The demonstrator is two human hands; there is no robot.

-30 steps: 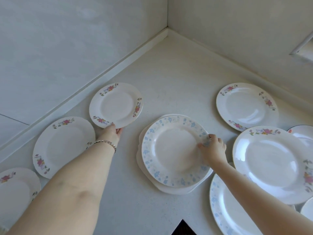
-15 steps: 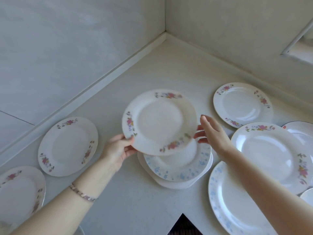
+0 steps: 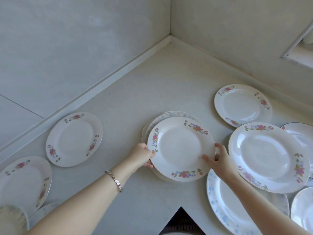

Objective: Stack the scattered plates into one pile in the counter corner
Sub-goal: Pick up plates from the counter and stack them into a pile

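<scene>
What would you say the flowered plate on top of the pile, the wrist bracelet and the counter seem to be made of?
The flowered plate looks like glazed ceramic or porcelain: smooth white, faintly glossy, with a printed floral rim. The bracelet on the left wrist seems metal, judging by its silvery, shiny square links. The counter is a matte off-white sheet, perhaps laminate or composite stone; the look leaves that open.

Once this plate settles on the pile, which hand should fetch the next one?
Probably the right hand: a large pink-flowered plate lies right beside it, while the left hand is farther from its nearest loose plate.
</scene>
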